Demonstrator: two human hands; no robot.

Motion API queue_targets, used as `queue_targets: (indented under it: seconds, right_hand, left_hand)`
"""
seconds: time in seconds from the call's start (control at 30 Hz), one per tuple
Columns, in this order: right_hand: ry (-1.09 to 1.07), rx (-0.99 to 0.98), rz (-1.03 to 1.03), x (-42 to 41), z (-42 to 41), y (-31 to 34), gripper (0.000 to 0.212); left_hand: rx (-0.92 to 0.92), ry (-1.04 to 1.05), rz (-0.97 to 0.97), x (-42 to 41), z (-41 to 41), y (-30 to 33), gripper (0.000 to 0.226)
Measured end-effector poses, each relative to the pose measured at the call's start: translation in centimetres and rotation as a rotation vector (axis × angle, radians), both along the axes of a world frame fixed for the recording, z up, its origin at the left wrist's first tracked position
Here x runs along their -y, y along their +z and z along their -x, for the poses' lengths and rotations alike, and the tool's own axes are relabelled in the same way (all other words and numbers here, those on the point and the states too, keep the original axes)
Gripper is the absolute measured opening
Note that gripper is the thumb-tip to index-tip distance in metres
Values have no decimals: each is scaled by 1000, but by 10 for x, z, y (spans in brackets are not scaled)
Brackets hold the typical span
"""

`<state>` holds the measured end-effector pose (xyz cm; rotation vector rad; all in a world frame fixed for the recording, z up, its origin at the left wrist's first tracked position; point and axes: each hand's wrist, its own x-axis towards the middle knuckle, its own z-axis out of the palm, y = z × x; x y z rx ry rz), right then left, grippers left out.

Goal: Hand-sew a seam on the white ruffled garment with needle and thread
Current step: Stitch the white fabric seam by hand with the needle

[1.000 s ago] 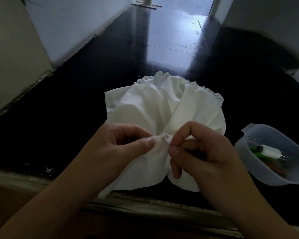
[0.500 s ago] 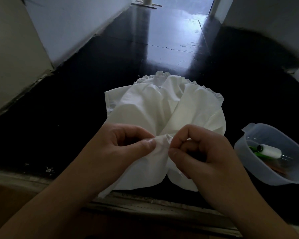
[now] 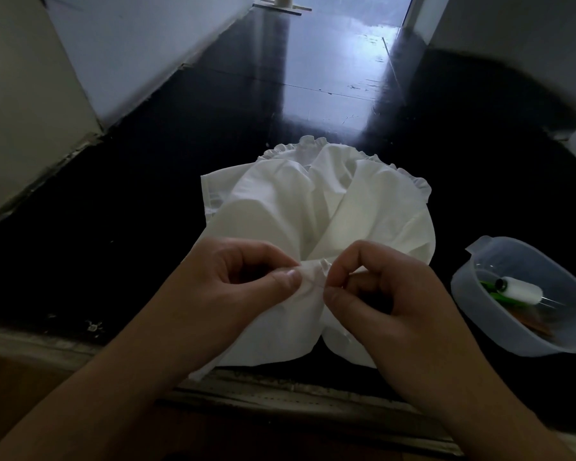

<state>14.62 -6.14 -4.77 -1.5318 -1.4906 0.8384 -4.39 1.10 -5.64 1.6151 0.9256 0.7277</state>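
Floor (image 3: 147,201): dark and glossy, spreading away beyond the pinched spot.
Garment (image 3: 313,207): white, ruffled far edge — it fans out past the grip and hangs below it.
Left hand (image 3: 233,281): thumb and curled fingers pinch a small fold of cloth.
Right hand (image 3: 389,294): pinches the same fold, just beside the left; needle too fine to make out.
Tub (image 3: 479,314): clear plastic, right of the grip.
Spool (image 3: 521,289): white thread, lying in the tub.
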Motion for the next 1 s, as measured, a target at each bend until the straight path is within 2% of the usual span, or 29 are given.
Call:
queue_targets:
  seconds: [0.07,0.17,0.23,0.4,1.0]
  right_hand:
    - [8,1,13,1,0,1,19]
    - [64,12,10,1,-1,4,43]
    - [88,-2,10,0,-2,4,52]
    - [57,10,33,-1,-2,-1,26]
    - [-16,90,6,-1,3,-3,20]
  left_hand:
    - [-11,4,-17,0,0,-1,15]
    - [-15,4,-32,1,0,-1,14]
    - [-22,-5,-37,1,0,-2,14]
    - [-56,-20,-114,0,1,-6,14]
    - [-164,57,-316,10,-2,-1,11]
